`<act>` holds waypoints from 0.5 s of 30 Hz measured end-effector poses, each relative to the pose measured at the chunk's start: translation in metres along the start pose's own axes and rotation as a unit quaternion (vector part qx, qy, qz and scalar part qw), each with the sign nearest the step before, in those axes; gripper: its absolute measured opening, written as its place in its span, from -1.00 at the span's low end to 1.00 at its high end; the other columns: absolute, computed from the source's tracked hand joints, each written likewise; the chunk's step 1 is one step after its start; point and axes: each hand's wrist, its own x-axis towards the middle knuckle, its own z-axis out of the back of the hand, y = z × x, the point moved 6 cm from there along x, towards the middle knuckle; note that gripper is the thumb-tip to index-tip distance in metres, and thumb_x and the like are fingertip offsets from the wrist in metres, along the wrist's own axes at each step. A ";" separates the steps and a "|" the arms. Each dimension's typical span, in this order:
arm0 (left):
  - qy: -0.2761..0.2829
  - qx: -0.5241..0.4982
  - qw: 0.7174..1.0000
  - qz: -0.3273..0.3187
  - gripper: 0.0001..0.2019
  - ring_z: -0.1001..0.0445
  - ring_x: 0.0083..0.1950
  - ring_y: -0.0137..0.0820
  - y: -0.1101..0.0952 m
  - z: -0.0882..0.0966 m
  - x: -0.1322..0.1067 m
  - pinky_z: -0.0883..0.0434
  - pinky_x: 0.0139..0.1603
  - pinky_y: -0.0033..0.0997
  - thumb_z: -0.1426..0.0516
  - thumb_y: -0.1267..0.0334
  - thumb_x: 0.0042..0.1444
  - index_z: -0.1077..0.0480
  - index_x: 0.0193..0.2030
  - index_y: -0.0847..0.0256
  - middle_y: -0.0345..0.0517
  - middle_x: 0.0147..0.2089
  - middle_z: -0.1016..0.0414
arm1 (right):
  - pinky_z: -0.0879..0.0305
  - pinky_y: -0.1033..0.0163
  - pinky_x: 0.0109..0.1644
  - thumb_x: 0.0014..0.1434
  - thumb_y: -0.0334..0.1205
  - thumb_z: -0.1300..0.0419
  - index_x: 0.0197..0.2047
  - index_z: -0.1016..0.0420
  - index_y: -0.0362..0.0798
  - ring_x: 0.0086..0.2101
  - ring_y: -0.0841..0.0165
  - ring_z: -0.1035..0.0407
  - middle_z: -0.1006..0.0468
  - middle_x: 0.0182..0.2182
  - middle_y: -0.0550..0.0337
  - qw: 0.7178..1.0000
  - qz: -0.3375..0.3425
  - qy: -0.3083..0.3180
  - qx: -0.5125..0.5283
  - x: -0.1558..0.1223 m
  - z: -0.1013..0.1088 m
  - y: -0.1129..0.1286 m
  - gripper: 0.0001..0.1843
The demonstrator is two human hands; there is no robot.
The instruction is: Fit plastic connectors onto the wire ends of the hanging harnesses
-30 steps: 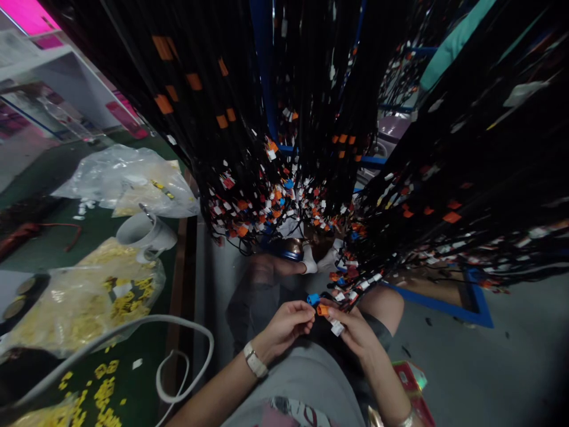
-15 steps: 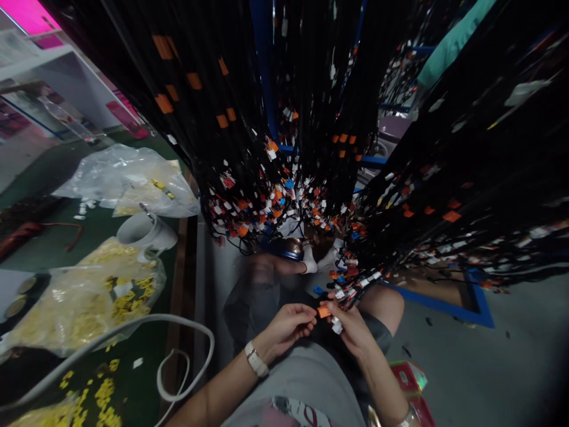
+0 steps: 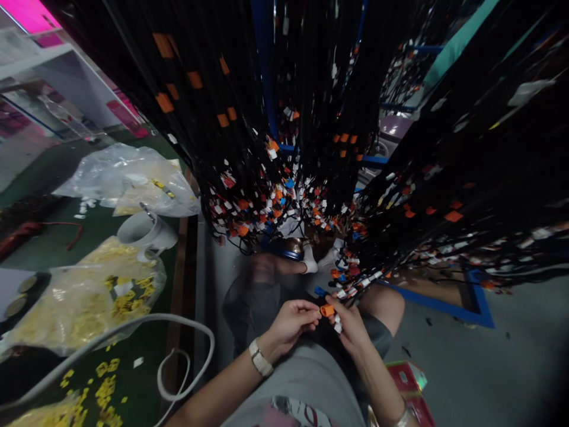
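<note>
My right hand [image 3: 352, 325] is closed around the end of a wire harness, with an orange connector [image 3: 328, 311] held at its thumb and fingertips. A white connector [image 3: 338, 325] hangs just below it, and a blue connector [image 3: 319, 291] sticks out above. My left hand [image 3: 294, 321] is pinched at the left face of the orange connector. A small yellow piece [image 3: 319, 312] shows at its fingertips, mostly hidden by them. Black wires with white plugs [image 3: 360, 286] lead from my right hand up into the hanging bundle.
Thick bundles of black wire harnesses [image 3: 231, 136] hang ahead, their ends full of coloured connectors. At left, a green table [image 3: 100, 222] carries a white cup [image 3: 149, 231], a plastic bag of yellow pieces [image 3: 84, 296], loose yellow pieces and a grey cable [image 3: 178, 318]. A red box [image 3: 406, 379] stands at right.
Both hands have shifted slightly. The orange connector has turned so its open end faces my left hand, and a bit of yellow now shows at my left fingertips.
</note>
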 end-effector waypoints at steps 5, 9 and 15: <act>-0.021 0.035 0.998 -0.045 -0.67 -0.29 -0.49 -0.58 -0.006 -0.004 0.000 -0.20 -0.44 -0.54 -0.39 0.19 -0.28 -0.50 -0.38 0.36 -0.15 -0.46 -0.45 | -0.14 0.51 -0.73 -0.32 -0.26 -0.46 -0.44 -0.38 -0.07 -0.77 0.60 -0.16 -0.37 -0.67 0.41 0.999 -0.028 -0.016 0.033 0.001 0.001 -0.002 -0.63; -0.033 0.087 0.992 -0.084 -0.68 -0.22 -0.51 -0.57 -0.015 -0.011 -0.003 -0.13 -0.45 -0.54 -0.38 0.15 -0.29 -0.50 -0.44 0.34 -0.20 -0.54 -0.41 | -0.14 0.52 -0.75 -0.32 -0.29 -0.44 -0.45 -0.36 -0.06 -0.79 0.60 -0.15 -0.36 -0.70 0.42 0.998 -0.043 -0.017 0.041 -0.001 -0.001 -0.001 -0.64; -0.046 0.179 0.973 -0.141 -0.77 -0.17 -0.53 -0.55 -0.025 -0.017 -0.004 -0.07 -0.47 -0.51 -0.32 0.17 -0.19 -0.51 -0.46 0.33 -0.18 -0.57 -0.39 | -0.11 0.54 -0.75 -0.32 -0.29 -0.43 -0.45 -0.36 -0.06 -0.78 0.62 -0.14 -0.33 -0.71 0.44 0.998 -0.042 -0.005 0.042 -0.001 -0.003 -0.001 -0.64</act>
